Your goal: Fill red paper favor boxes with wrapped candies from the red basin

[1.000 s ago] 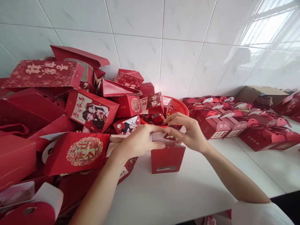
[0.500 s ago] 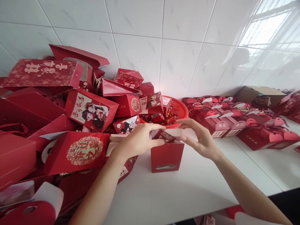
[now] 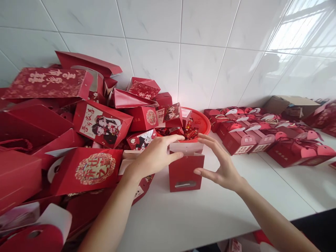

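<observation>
A red paper gift box (image 3: 186,171) stands upright on the white table, its top open and a small clear window low on its front. At the box's upper left edge, my left hand (image 3: 156,154) grips it with the thumb in front and the fingers behind. My right hand (image 3: 222,164) is beside the right side, fingers apart, its thumb near the front panel and its fingertips by the top rim. What lies inside the box is hidden from here. Right behind it, a red plastic basket (image 3: 206,123) holds wrapped candies (image 3: 191,132).
A tall heap of red boxes (image 3: 102,124) fills the left side, some leaning over the basket. Rows of closed red boxes with handles (image 3: 240,140) stand at the right, near an open cardboard box (image 3: 291,105). A tiled wall (image 3: 154,56) rises behind the table (image 3: 157,224).
The small dark red packet seen in the box's mouth has dropped out of sight inside. My right hand has opened wider, its thumb moving down along the front. My left hand stays put.
</observation>
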The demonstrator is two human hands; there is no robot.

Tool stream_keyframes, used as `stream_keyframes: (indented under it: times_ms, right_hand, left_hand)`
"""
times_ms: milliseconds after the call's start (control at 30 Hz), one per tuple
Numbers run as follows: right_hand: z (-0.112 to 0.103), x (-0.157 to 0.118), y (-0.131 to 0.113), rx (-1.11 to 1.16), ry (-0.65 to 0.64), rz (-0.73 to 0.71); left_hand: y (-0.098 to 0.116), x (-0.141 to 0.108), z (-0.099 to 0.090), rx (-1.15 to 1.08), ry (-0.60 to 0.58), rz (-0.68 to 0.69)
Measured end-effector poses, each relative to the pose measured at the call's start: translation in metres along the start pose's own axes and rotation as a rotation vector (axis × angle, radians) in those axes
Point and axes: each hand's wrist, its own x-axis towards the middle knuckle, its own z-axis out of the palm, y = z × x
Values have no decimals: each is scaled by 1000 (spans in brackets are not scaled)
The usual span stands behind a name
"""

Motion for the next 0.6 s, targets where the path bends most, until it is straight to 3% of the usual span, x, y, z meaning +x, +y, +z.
stream_keyframes:
  times_ms: [100,200,300,467,600]
  right_hand:
    - [7,-2,10,167,-38,182]
    - [12,-3,19,291,-12,305]
    - [14,-3,23,300,80,317]
    - [9,0,19,447,37,343]
    - [8,1,18,507,76,437]
  left_hand:
    - [-1,0,0,31,31,5]
    - [-4,-1,-1,47,-41,31]
    - [-7,1,2,71,-74,62]
    - [-2,8,19,112,22,168]
    - [3,11,26,168,34,206]
